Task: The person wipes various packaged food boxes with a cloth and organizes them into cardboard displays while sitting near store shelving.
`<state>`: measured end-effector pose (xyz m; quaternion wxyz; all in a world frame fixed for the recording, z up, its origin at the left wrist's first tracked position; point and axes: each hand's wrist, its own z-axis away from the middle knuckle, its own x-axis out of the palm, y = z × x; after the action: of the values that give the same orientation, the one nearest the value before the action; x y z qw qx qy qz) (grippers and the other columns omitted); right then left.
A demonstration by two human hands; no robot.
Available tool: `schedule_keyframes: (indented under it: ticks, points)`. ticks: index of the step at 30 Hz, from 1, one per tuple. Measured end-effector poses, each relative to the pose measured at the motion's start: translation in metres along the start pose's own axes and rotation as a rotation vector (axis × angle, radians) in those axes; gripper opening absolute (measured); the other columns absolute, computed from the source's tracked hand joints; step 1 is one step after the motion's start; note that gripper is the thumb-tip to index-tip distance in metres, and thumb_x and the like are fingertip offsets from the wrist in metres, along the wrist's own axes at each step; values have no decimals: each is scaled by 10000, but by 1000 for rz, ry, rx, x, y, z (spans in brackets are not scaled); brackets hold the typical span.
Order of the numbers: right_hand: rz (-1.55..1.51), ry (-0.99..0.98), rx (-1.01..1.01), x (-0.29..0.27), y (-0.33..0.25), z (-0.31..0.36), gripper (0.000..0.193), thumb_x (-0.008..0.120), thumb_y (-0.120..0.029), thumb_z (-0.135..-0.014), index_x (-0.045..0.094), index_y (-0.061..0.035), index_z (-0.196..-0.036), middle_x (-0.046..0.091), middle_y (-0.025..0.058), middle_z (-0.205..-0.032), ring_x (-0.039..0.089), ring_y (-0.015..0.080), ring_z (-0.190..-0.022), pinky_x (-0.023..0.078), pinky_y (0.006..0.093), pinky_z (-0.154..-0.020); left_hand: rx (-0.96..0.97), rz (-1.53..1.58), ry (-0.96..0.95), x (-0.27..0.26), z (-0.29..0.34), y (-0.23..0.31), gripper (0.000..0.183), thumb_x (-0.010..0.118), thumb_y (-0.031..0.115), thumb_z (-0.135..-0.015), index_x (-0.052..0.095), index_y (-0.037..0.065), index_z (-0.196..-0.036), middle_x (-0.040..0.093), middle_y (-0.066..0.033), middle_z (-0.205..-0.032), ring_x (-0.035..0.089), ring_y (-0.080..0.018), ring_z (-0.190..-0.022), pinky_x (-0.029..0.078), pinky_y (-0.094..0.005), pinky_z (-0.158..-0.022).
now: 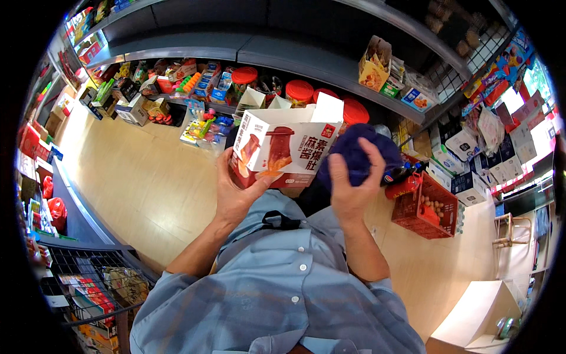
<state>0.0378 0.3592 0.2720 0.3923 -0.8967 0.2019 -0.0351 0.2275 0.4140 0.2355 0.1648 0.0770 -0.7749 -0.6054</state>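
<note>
A white and red open-topped cardboard carton (283, 153) with food pictures on its sides is held in front of me. My left hand (233, 192) grips its lower left corner, fingers underneath and along the side. The flaps at the top stand up, and the contents are hidden from this angle. To the right of the carton, my right hand (356, 189) is raised with thumb and fingers spread, holding nothing that I can see. Just behind it is a rounded dark blue cloth thing (359, 150); whether the fingertips touch it I cannot tell.
Dark metal shelving (194, 47) runs across the far side, with packets and red-lidded tubs (299, 91) on its low shelf. At right, a red plastic crate (407, 212) stands on the floor near stacked boxes (471, 189). A wire rack (94, 289) is at lower left.
</note>
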Motion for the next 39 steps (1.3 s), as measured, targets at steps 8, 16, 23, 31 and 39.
schedule_keyframes:
  ticks: [8, 16, 23, 31, 39]
  points:
    - [-13, -236, -450, 38, -18, 4, 390, 811, -139, -715, 659, -120, -1075, 669, 110, -984, 651, 324, -858, 507, 422, -763, -34, -54, -49, 10, 15, -5, 772, 784, 105, -761, 303, -41, -1347, 469, -161, -1243, 499, -212, -1165, 422, -335, -1001]
    - [314, -15, -170, 4, 43, -50, 301, 746, -130, -817, 630, -66, -1087, 657, 149, -1002, 620, 321, -929, 482, 384, -839, -106, 19, -80, -5, 15, -15, 751, 749, 64, -784, 287, -29, -1368, 456, -138, -1290, 500, -205, -1200, 431, -351, -1031]
    - [23, -308, -281, 17, -7, 26, 356, 814, -168, -750, 657, -110, -1064, 665, 110, -1037, 642, 310, -953, 496, 423, -865, -128, 135, -70, 9, 15, -18, 794, 782, 97, -766, 272, -53, -1356, 464, -169, -1265, 497, -210, -1184, 408, -345, -1036]
    - [244, -139, -221, 25, 27, -26, 248, 753, -94, -785, 642, -92, -1007, 651, 141, -942, 620, 342, -862, 489, 421, -759, -27, -89, -16, -6, 15, -12, 857, 825, 153, -721, 282, -50, -1352, 460, -176, -1250, 508, -223, -1156, 419, -344, -1016]
    - [-93, -311, -348, 40, -9, 34, 379, 805, -98, -717, 643, -114, -1060, 666, 80, -1011, 636, 326, -915, 494, 417, -798, -25, -36, -35, 4, 12, -21, 802, 798, 76, -729, 295, -27, -1345, 468, -149, -1252, 510, -204, -1160, 441, -341, -1004]
